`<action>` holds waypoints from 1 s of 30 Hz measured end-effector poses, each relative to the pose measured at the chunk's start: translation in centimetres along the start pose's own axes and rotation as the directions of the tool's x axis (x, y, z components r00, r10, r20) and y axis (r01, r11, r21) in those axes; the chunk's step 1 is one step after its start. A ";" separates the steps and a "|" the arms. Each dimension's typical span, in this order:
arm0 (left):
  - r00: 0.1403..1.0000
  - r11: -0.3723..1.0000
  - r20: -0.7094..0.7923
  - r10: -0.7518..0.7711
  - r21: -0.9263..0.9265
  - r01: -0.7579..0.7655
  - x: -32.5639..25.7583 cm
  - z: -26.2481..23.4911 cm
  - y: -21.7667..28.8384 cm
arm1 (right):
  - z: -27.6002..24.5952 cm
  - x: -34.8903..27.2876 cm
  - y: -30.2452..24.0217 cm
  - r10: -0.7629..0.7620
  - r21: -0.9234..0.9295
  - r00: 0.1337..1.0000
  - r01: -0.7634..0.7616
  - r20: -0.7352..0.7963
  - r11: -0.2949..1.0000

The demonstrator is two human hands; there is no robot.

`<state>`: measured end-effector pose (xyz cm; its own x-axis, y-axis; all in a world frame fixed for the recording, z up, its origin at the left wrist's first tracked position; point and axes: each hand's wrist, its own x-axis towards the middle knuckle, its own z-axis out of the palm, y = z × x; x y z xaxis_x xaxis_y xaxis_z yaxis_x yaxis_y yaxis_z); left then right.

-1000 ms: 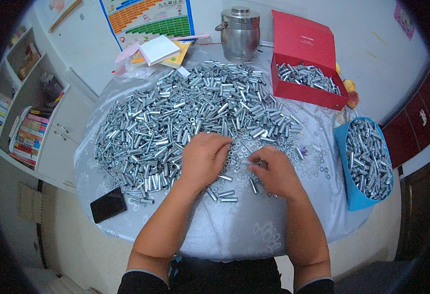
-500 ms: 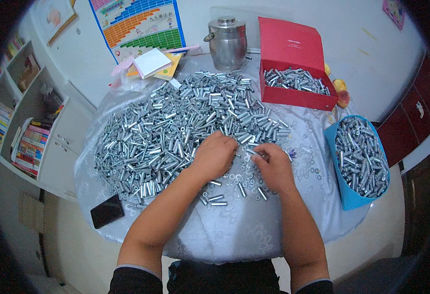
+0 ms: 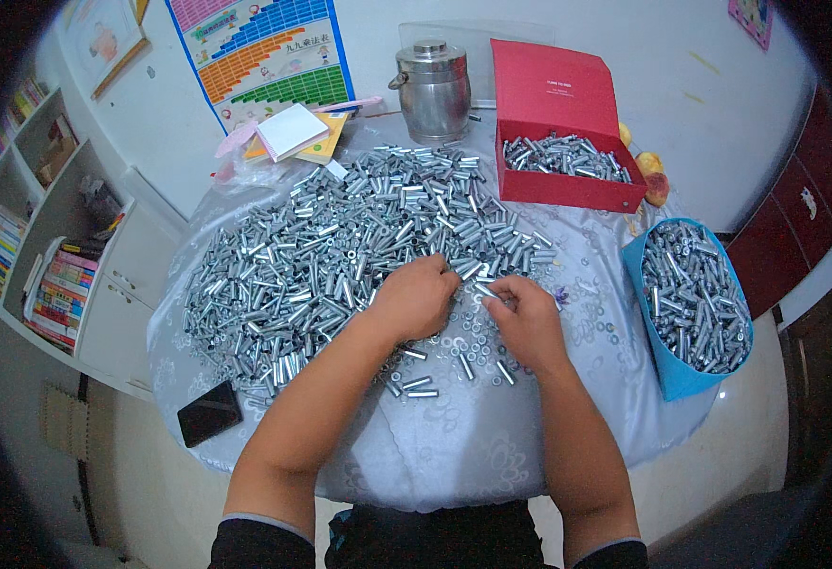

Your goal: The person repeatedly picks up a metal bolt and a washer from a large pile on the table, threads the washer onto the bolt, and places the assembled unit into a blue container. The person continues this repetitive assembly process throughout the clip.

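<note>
A: How do the hands lie?
B: Left hand (image 3: 418, 299), back upward, and right hand (image 3: 530, 324), bent inward, converge at the near edge of the metal tube heap (image 3: 293, 270).
A: Grasping?
B: Both grips are hidden; one cannot tell.

Soft, cool light; metal tubes (image 3: 340, 251) glinting; tablecloth (image 3: 473, 446) shadowed; corners black, edges bowed.

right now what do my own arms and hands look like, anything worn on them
The left hand and right hand are gloveless, with no watch or band visible. Black sleeves end near the elbows, edged in thin grey trim. Rings: cannot tell.
</note>
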<state>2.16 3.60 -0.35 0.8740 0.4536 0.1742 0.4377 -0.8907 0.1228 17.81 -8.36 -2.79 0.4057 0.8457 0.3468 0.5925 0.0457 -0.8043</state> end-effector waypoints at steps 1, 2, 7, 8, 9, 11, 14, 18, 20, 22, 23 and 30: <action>1.000 1.000 0.011 0.018 0.018 -0.018 0.2 0.1 -0.2 | 0.0 0.0 0.0 0.005 -0.006 1.000 -0.005 0.004 1.000; 0.999 0.999 0.022 0.036 0.036 -0.037 0.2 0.2 -0.3 | 0.0 0.0 0.0 0.009 -0.013 1.000 -0.009 0.008 1.000; 0.998 0.998 0.029 0.048 0.049 -0.050 -0.1 0.3 -0.4 | -0.1 0.1 -0.2 -0.019 -0.003 1.000 0.019 -0.021 1.000; 0.998 0.997 0.039 0.047 0.053 -0.049 -0.1 0.5 -0.4 | -0.1 0.1 -0.1 -0.052 -0.007 0.998 0.051 -0.037 0.999; 0.999 0.999 -0.009 0.037 0.011 -0.037 -0.2 0.6 -0.4 | -0.2 0.1 -0.2 -0.029 -0.002 0.999 0.029 -0.034 1.000; 0.995 0.997 -0.103 0.014 -0.075 -0.022 -0.7 0.7 -0.3 | -0.3 0.2 -0.7 0.016 0.010 0.999 -0.015 -0.028 1.000; 0.958 0.945 -0.265 -0.105 -0.326 0.014 -1.7 -0.1 -0.2 | -0.5 0.2 -1.2 0.044 0.006 0.999 -0.043 -0.032 0.999; 0.919 0.443 -0.027 -0.394 -0.881 0.165 -3.3 -0.5 0.9 | -0.3 0.1 -1.2 0.010 0.012 0.999 -0.010 -0.044 1.000; 0.915 0.269 0.017 -0.404 -0.954 0.136 -3.9 -0.7 1.2 | -0.3 0.0 -1.8 0.039 0.016 0.999 -0.039 -0.028 0.999; 0.907 0.117 0.058 -0.417 -0.986 0.117 -4.5 -0.6 1.5 | -0.4 0.0 -2.0 0.050 0.023 0.999 -0.049 -0.014 0.999; 0.895 0.010 0.094 -0.437 -0.994 0.109 -4.6 -0.7 1.7 | -0.3 0.1 -2.1 0.046 0.031 0.999 -0.046 -0.008 0.998; 0.832 -0.356 0.155 -0.532 -0.933 -0.054 -5.1 1.6 1.6 | 0.4 0.0 -1.4 0.145 0.268 0.984 -0.168 0.103 0.949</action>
<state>-1.25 -0.20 -2.58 0.5270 0.8468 -0.0722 -0.3995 0.3218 0.8584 16.70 -8.19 -1.82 0.4129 0.8938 0.1751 0.3073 0.0442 -0.9506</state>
